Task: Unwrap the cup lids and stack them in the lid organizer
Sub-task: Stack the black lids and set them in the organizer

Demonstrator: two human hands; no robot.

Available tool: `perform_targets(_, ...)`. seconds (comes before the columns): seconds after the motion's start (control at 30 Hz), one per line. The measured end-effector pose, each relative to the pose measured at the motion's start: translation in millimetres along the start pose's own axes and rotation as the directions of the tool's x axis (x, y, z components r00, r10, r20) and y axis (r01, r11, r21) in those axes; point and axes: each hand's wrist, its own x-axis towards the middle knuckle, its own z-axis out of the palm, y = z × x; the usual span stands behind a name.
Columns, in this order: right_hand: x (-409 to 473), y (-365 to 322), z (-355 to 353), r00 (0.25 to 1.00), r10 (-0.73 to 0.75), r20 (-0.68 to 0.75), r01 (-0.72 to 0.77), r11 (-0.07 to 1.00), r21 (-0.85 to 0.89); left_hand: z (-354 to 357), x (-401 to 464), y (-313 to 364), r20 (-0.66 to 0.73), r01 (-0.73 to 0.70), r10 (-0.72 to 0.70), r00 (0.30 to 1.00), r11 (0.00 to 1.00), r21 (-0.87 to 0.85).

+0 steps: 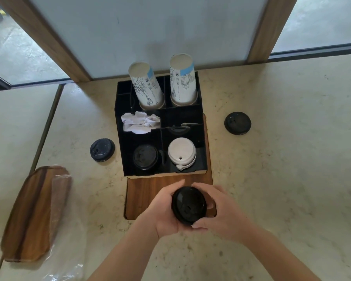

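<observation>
Both hands hold a stack of black cup lids (188, 205) over the wooden board, just in front of the black lid organizer (202, 126). My left hand (162, 209) cups the stack from the left and below; my right hand (221, 209) grips it from the right. In the organizer's front left compartment sits a black lid stack (145, 157). White lids (181, 154) fill the front right one. One loose black lid (102, 149) lies on the counter left of the organizer, another loose black lid (237, 123) to its right.
Two stacks of paper cups (150, 88) stand in the organizer's back compartments, and crumpled white paper (140, 122) fills a middle one. A wooden board (166, 183) lies under the organizer. At the left lies a wooden tray (30, 216) with clear plastic wrap (59, 260) over it.
</observation>
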Motion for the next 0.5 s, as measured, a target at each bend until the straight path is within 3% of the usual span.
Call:
perform_targets(0.1, 8, -3, -19, 0.996, -0.007, 0.089, 0.007, 1.000, 0.005, 5, 7, 4, -0.061, -0.040, 0.037, 0.997, 0.998, -0.051)
perform_targets(0.17, 20, -2, -36, 0.998, 0.013, 0.069, -0.017, 0.998, 0.058, 7, 12, 9, -0.085, -0.117, 0.109, 0.990, 0.989, -0.089)
perform_targets(0.23, 39, 6, -58, 0.991, 0.082, -0.102, -0.078, 0.996, 0.040, 10, 13, 18, -0.080, -0.204, 0.197, 0.977, 0.974, -0.098)
perform_targets(0.33, 71, 24, -97, 0.905, 0.134, -0.404, -0.200, 0.972, -0.125, 11, 16, 31, -0.087, -0.281, 0.270, 0.959, 0.947, -0.154)
perform_targets(0.5, 124, 35, -146, 0.820, 0.110, -0.562, -0.300, 0.918, -0.258, 13, 21, 41, -0.102, -0.348, 0.333, 0.938, 0.899, -0.265)
